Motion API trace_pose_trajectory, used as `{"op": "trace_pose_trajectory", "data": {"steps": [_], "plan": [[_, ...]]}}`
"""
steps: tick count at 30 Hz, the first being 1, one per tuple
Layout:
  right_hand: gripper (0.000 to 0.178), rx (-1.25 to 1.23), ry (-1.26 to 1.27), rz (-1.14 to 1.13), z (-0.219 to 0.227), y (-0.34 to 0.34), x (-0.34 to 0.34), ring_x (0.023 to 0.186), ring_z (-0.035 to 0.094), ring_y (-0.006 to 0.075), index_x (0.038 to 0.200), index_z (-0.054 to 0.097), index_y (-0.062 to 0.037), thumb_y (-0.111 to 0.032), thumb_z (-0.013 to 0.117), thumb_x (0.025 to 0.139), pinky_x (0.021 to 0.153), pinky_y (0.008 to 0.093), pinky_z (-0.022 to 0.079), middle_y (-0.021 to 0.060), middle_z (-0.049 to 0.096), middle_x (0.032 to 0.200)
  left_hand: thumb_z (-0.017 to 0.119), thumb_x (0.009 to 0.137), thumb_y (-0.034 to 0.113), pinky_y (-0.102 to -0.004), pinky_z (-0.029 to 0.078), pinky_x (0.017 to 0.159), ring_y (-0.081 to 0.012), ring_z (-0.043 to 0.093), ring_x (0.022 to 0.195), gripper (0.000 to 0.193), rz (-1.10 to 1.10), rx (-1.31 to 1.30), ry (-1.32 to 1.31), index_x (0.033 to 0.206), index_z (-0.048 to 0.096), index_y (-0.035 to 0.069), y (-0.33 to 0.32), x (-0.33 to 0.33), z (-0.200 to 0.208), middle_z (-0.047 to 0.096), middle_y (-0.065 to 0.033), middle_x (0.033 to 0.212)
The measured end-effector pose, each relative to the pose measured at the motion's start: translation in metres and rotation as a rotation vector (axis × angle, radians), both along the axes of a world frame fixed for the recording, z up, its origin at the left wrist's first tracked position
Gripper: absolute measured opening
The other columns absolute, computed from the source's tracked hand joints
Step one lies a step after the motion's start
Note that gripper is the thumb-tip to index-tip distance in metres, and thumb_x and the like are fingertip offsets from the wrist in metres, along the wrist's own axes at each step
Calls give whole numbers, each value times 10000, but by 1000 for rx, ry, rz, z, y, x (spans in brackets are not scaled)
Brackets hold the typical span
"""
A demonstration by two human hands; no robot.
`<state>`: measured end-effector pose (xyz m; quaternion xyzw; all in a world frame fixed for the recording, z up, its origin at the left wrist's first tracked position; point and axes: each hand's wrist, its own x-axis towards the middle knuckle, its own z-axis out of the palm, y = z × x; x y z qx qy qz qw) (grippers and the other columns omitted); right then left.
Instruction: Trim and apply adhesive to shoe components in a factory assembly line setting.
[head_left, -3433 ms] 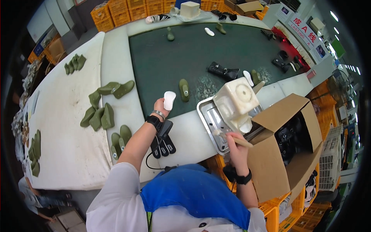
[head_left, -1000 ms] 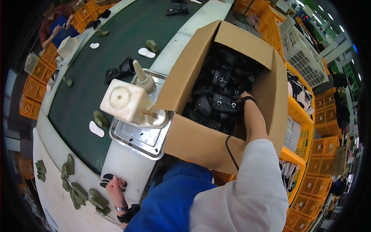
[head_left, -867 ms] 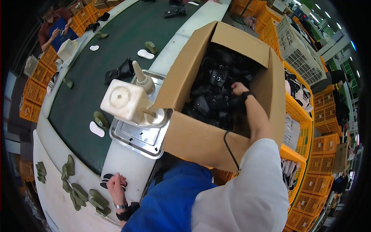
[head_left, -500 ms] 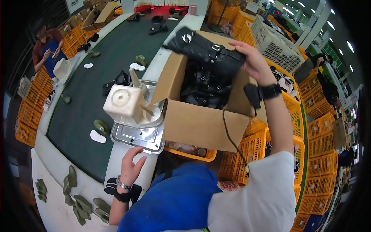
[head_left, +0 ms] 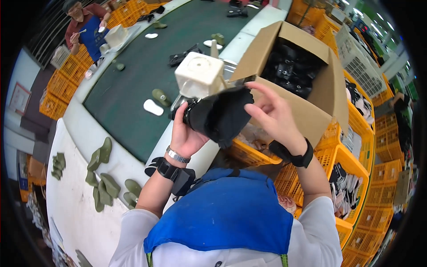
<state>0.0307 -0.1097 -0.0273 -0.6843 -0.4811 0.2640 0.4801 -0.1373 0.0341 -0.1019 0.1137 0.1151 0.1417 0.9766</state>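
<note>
A black buckled boot (head_left: 220,116) is held in front of me, its wide shaft opening turned toward my right side. My left hand (head_left: 189,139) wraps around it from below, near the buckles. At the shaft's rim are the thumb and forefinger of my right hand (head_left: 278,120), closed on its edge. Just beyond the boot stands a white plastic pot (head_left: 199,74) with an upright handle-like piece, partly hidden by it. To the right, an open cardboard box (head_left: 331,99) contains several more black boots (head_left: 291,66).
A green conveyor belt (head_left: 133,102) carries green shoe lasts and white insoles (head_left: 153,107). More green lasts (head_left: 106,189) lie on the white table (head_left: 71,178) at left. Yellow crates (head_left: 356,196) line my right. Across the belt a person (head_left: 91,35) works with both hands.
The boot has come from above the box down and in front of me. My left hand has risen from beside the tray and taken hold of it. The view has shifted.
</note>
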Motion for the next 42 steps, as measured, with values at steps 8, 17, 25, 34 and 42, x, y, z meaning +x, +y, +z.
{"op": "trace_pose_trajectory", "data": {"steps": [8, 17, 25, 34, 42], "plan": [[313, 4, 827, 100, -80, 29, 4, 531, 467, 57, 1121, 448, -28, -111, 557, 840, 533, 222, 436, 16, 555, 796, 433, 795, 597, -411, 320, 967, -252, 367, 1199, 709, 70, 95, -183, 1283, 341, 92, -15, -30, -10, 395, -84, 1304], [119, -486, 1735, 399, -136, 16, -36, 451, 388, 35, 999, 459, -75, -144, 423, 909, 517, 210, 378, 12, 431, 667, 572, 775, 463, -424, 254, 1021, -246, 386, 1185, 617, 354, 145, -61, 1239, 428, 83, -10, -12, -68, 438, -74, 1274], [201, -892, -487, 255, -273, -104, 130, 647, 568, 160, 950, 583, -59, -137, 457, 814, 630, 290, 477, 37, 604, 782, 519, 852, 313, -384, 294, 1011, -249, 465, 1110, 372, 530, 48, 204, 1136, 528, 74, 14, -66, -81, 525, -89, 1180], [294, -414, -760, -268, -361, -148, 157, 824, 563, 240, 1026, 566, -56, -94, 568, 734, 665, 361, 454, 81, 615, 890, 489, 863, 352, -388, 317, 998, -267, 452, 1127, 428, 440, 52, 209, 1175, 497, 59, 12, -50, -78, 489, -104, 1225], [329, -136, -557, -300, -304, 16, 288, 818, 564, 228, 1048, 553, -52, -86, 585, 723, 661, 351, 455, 76, 614, 890, 499, 866, 261, -326, 372, 949, -204, 530, 1031, 355, 645, 173, 534, 1143, 512, 40, -1, -51, -57, 552, -80, 1143]]}}
